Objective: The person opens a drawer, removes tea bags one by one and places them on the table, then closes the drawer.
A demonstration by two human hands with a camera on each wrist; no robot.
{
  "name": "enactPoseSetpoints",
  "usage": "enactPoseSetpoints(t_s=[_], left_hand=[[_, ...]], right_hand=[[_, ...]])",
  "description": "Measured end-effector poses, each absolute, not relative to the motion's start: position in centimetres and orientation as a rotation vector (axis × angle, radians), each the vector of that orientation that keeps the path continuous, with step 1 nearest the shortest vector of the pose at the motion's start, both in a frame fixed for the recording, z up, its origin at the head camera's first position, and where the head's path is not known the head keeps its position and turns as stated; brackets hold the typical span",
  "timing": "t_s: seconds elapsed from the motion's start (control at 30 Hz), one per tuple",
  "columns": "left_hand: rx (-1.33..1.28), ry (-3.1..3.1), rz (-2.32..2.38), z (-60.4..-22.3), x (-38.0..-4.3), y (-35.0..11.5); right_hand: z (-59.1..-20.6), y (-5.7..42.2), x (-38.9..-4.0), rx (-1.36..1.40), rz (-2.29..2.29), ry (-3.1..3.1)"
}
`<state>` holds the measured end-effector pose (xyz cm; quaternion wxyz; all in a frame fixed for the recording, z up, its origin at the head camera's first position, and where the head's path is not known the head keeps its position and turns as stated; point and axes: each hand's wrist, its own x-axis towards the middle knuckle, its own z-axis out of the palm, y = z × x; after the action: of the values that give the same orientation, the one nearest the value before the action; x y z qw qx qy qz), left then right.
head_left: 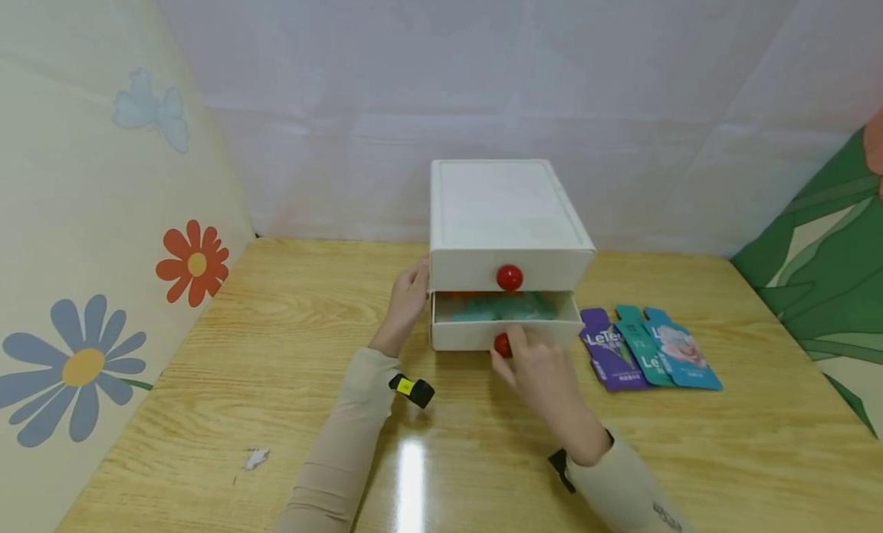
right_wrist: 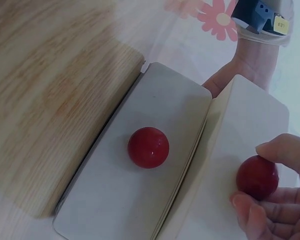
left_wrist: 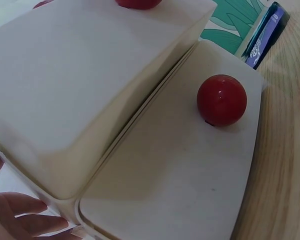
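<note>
A small white two-drawer box (head_left: 497, 203) stands on the table with a round red knob on each drawer. In the head view the lower drawer (head_left: 462, 336) is pulled out, with green things (head_left: 507, 307) inside. My right hand (head_left: 545, 372) holds its red knob (head_left: 502, 345) there; the upper knob (head_left: 510, 278) is free. The wrist views instead show the upper drawer (left_wrist: 75, 75) jutting out, its knob (right_wrist: 257, 177) pinched by my right hand (right_wrist: 280, 195). My left hand (head_left: 408, 299) rests against the box's left side, fingers (left_wrist: 32, 222) fairly straight.
Purple, green and blue flat packets (head_left: 679, 353) overlap on the table (head_left: 310, 303) right of the box. A white mark (head_left: 256, 459) lies at the front left. Behind hangs a pale cloth (head_left: 483, 73), with flower-patterned panels at both sides.
</note>
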<state>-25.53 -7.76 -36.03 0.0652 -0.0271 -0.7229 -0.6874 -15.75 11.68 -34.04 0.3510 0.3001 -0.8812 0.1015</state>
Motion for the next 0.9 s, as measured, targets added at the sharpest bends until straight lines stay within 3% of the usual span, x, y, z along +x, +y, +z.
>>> enactPoseSetpoints(t_s=[0.9], left_hand=[[-0.067,-2.184,-2.032,-36.2,-25.5,-7.7]], right_hand=[[-34.2,12.0,-14.4,0.798,0.228,-2.241]])
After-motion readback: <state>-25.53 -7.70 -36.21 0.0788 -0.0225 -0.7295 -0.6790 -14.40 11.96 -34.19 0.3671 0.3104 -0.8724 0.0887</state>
